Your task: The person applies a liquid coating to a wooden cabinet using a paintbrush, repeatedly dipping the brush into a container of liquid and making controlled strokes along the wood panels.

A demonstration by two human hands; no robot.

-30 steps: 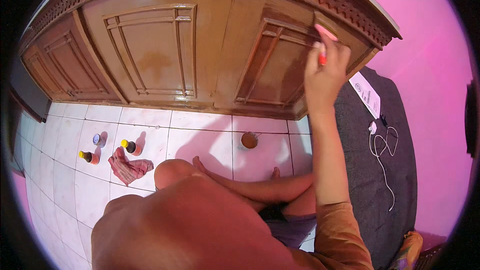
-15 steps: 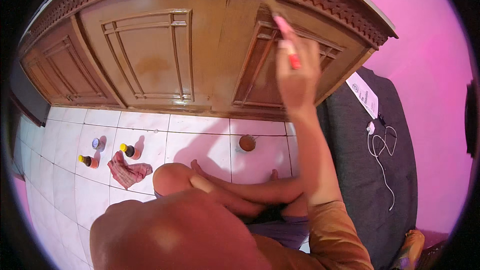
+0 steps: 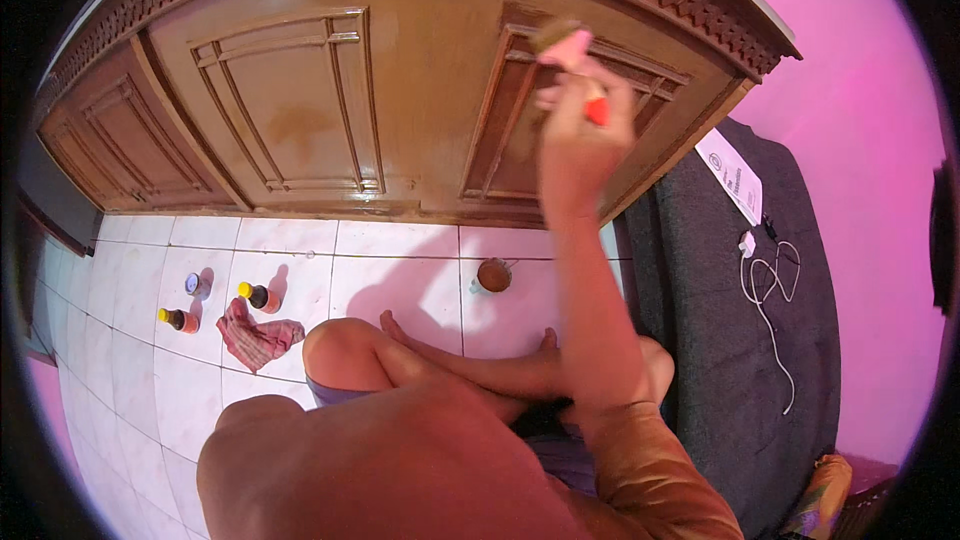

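Observation:
My right hand (image 3: pixel 585 130) is closed around a paintbrush (image 3: pixel 565 52) with a pinkish band and a red handle end. Its bristles are at the top of the right door panel (image 3: pixel 560 125) of a brown wooden cabinet (image 3: pixel 430 70); blur hides whether they touch. Below, on the tiles, stands a cup (image 3: pixel 494 276) of brown liquid. My left hand does not show.
White floor tiles (image 3: pixel 395 280) lie before the cabinet. At left are two yellow-capped bottles (image 3: pixel 262 298) (image 3: pixel 180 320), a small round tin (image 3: pixel 193 284) and a crumpled red checked cloth (image 3: pixel 258 335). A dark grey cushioned surface (image 3: pixel 720 340) at right bears a booklet (image 3: pixel 732 175) and white cable (image 3: pixel 768 285).
The brush has moved down from the upper frame strip to the panel's top edge and turned, showing its broad side. My right forearm has shifted left.

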